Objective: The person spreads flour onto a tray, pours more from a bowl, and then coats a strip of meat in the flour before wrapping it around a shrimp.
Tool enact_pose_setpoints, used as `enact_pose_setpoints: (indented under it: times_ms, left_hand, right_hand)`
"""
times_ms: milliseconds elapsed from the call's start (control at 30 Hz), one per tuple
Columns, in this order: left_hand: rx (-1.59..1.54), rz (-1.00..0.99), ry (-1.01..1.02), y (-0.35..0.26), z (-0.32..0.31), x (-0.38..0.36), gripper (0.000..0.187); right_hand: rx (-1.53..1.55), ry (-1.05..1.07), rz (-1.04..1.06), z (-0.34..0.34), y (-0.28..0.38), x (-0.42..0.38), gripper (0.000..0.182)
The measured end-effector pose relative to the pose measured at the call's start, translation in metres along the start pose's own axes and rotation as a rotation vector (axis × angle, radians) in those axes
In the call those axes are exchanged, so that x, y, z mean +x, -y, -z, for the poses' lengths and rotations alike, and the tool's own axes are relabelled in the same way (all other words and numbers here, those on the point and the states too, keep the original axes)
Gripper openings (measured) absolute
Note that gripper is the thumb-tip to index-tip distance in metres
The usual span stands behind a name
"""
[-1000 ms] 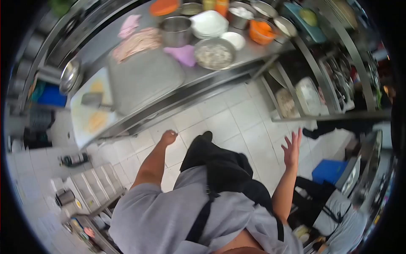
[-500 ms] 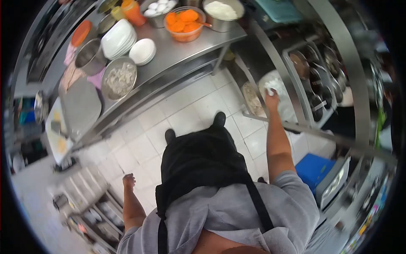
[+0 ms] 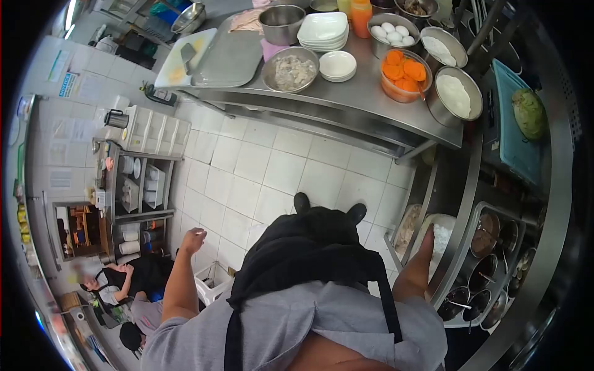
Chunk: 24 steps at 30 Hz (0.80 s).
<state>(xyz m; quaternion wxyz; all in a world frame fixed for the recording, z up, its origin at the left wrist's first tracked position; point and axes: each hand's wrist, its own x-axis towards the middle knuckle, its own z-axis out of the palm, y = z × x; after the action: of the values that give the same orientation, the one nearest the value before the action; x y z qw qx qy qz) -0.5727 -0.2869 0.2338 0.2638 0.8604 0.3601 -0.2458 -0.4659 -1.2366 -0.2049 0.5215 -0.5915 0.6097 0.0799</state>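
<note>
2 hands part ways: our right hand (image 3: 427, 242) reaches down into the white tub (image 3: 440, 238) on the low shelf's near edge, grip hidden so we cannot tell, while our left hand (image 3: 193, 238) hangs loosely curled, empty, well apart

a busy kitchen with white tiles and shiny metal tables

the floor (image 3: 272, 170) has big white square tiles, and the wall (image 3: 80, 80) far from the hands is white tile too, with paper notes stuck on it. a long metal table (image 3: 365, 99) stands across the floor, full of bowls and plates. a small shelf (image 3: 139, 179) with cups stands by the wall. a metal counter (image 3: 550, 204) curves along one side. bright light shines in the top corner (image 3: 69, 13).
</note>
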Motion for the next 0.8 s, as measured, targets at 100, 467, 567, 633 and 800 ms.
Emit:
enact_pose_setpoints:
  times_ms: [100,467,567,633,800]
  left_hand:
    - [0.035,-0.035,0.008,-0.021,-0.013,-0.007,0.048]
    - [0.17,-0.086,0.015,-0.023,-0.035,-0.002,0.05]
    - [0.174,-0.08,0.021,-0.032,-0.032,-0.001,0.049]
    - [0.161,-0.077,0.029,-0.038,-0.032,-0.001,0.049]
    - [0.188,-0.091,0.045,-0.043,-0.036,0.002,0.049]
  right_hand:
    - [0.089,0.035,0.048,-0.004,0.016,-0.027,0.06]
    - [0.298,0.039,0.105,0.056,-0.05,-0.139,0.051]
    - [0.51,-0.055,-0.02,0.067,-0.053,-0.151,0.047]
    - [0.947,0.181,0.055,0.075,-0.058,-0.163,0.043]
    - [1.003,0.125,0.02,0.087,-0.051,-0.176,0.034]
